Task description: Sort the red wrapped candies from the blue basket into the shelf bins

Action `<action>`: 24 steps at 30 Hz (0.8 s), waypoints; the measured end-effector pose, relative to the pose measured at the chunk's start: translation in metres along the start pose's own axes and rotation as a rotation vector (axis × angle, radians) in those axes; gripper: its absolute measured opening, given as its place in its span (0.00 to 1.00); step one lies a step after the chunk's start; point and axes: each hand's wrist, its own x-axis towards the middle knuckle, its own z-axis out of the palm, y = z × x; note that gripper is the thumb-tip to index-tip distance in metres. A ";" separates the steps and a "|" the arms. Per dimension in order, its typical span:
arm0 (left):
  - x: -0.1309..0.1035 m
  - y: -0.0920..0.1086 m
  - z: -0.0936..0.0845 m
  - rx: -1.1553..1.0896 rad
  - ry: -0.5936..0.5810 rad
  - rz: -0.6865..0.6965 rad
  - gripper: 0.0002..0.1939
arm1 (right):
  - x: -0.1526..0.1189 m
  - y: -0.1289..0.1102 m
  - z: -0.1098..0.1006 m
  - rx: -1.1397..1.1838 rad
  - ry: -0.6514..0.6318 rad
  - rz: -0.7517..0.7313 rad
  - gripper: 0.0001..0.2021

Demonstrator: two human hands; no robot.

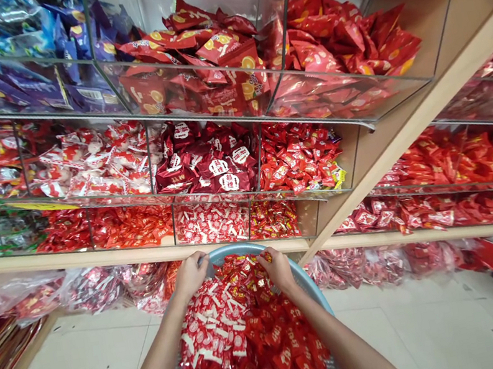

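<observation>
A blue-grey plastic basket point(317, 289) stands below the shelves, filled with wrapped candies. White-and-red candies point(215, 322) lie on its left side, and bright red packets point(282, 355) fill the right and near part. Small red and gold candies point(246, 276) lie at the far end. My left hand point(191, 274) is at the far left rim, its fingers curled and pressed together. Over the far right part of the candies is my right hand point(278, 269), thumb and fingers pinched. What either hand has between its fingers is too small to make out.
Clear-fronted shelf bins hold large red packets point(225, 56), dark red packets point(216, 158) and small red candies point(301, 159). A wooden upright point(413, 137) slants at the right. Plastic bags of goods point(364, 265) lie under the bottom shelf, on a tiled floor point(95, 354).
</observation>
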 end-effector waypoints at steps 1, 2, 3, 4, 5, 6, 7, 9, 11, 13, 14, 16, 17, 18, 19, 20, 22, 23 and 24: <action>0.000 0.000 0.000 0.000 0.000 0.000 0.17 | 0.000 0.000 -0.001 -0.026 -0.008 0.000 0.09; 0.000 0.000 0.000 0.000 0.000 0.000 0.17 | 0.000 0.000 -0.002 -0.050 -0.013 -0.003 0.08; 0.000 0.000 0.000 0.000 0.001 0.000 0.17 | 0.000 0.000 -0.003 -0.070 -0.018 -0.007 0.08; 0.000 0.000 0.000 0.000 0.001 0.001 0.17 | -0.001 -0.001 -0.005 -0.083 -0.020 -0.008 0.08; 0.000 0.000 0.000 -0.001 0.001 0.002 0.17 | -0.001 -0.002 -0.007 -0.086 -0.018 -0.008 0.08; 0.000 0.000 0.000 -0.001 0.000 0.003 0.17 | -0.001 -0.002 -0.010 -0.080 -0.015 -0.006 0.09; 0.000 0.000 0.000 -0.003 -0.001 0.005 0.17 | -0.002 -0.003 -0.012 -0.069 -0.010 -0.005 0.09; 0.001 -0.001 0.000 -0.007 -0.002 0.008 0.17 | -0.002 -0.003 -0.016 -0.040 -0.005 -0.009 0.10; 0.001 -0.002 0.001 -0.011 -0.003 0.011 0.17 | -0.002 -0.002 -0.020 -0.024 -0.019 -0.006 0.10; 0.002 -0.002 0.002 -0.012 -0.005 0.013 0.17 | -0.002 0.000 -0.020 -0.034 -0.044 0.012 0.09; 0.002 -0.002 0.002 -0.011 -0.005 0.013 0.17 | -0.002 0.001 -0.019 -0.048 -0.052 0.019 0.08; 0.002 -0.002 0.002 -0.006 -0.003 0.008 0.17 | -0.001 0.001 -0.015 -0.082 -0.057 0.011 0.07; 0.002 -0.002 0.003 -0.003 -0.002 0.006 0.17 | -0.002 0.001 -0.013 -0.100 -0.059 0.000 0.07; 0.002 -0.002 0.003 -0.001 0.000 0.004 0.17 | -0.002 0.001 -0.011 -0.117 -0.064 -0.011 0.07; 0.002 -0.002 0.003 0.001 0.001 0.003 0.17 | -0.002 0.001 -0.009 -0.131 -0.070 -0.018 0.08; 0.002 -0.003 0.002 0.002 0.001 0.003 0.17 | -0.003 0.001 -0.009 -0.144 -0.076 -0.020 0.08; 0.002 -0.003 0.002 0.005 0.002 0.002 0.17 | -0.005 0.001 -0.010 -0.163 -0.077 -0.013 0.09; 0.002 -0.003 0.002 0.006 0.002 0.001 0.17 | -0.005 0.001 -0.013 -0.163 -0.071 -0.009 0.10; 0.002 -0.003 0.002 0.006 0.001 -0.001 0.17 | -0.006 0.001 -0.016 -0.156 -0.061 -0.008 0.11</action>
